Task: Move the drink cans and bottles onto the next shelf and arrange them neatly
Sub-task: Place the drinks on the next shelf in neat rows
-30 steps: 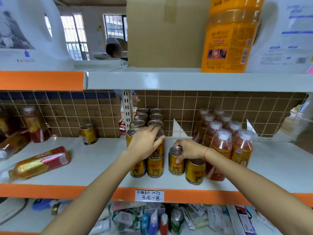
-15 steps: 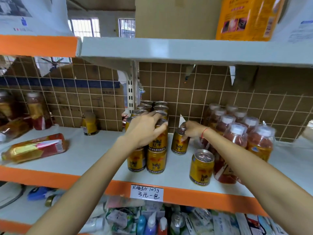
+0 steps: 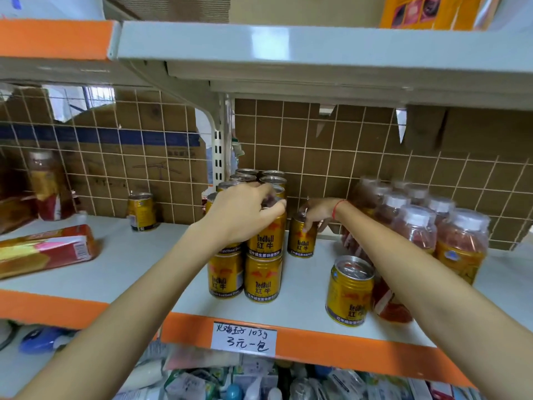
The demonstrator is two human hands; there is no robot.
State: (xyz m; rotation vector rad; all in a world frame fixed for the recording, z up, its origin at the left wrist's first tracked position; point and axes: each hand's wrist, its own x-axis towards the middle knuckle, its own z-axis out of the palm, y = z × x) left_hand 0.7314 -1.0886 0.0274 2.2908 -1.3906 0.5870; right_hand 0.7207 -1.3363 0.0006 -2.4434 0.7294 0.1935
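On the white shelf [image 3: 161,261] with the orange front edge, gold drink cans stand stacked two high in a double row running back toward the brown tiled wall [image 3: 346,145]. Left hand [image 3: 239,215] lies over the top of the front upper can [image 3: 265,241], fingers curled round its rim, gripping it; that can sits square on the lower front can [image 3: 263,280], with another stacked pair touching on the left. Right hand [image 3: 318,212] reaches further back, fingers curled down over the top of a single can [image 3: 301,241] standing upright on the shelf just right of the stack, holding it by the rim. One more single can [image 3: 349,290] stands upright near the front edge, apart from the stack, close under the right forearm. Clear bottles with white caps [image 3: 415,226], reddish-orange contents, grouped upright at the right, touching one another. On the neighbouring shelf section to the left: a lone can [image 3: 141,210] upright near the wall, a bottle lying on its side [image 3: 46,249], another bottle upright [image 3: 47,186] in the far corner, blurred. Handwritten price label [image 3: 243,339] is stuck to the orange edge below the stack. Assorted packets crowd the shelf underneath, too blurred to identify.
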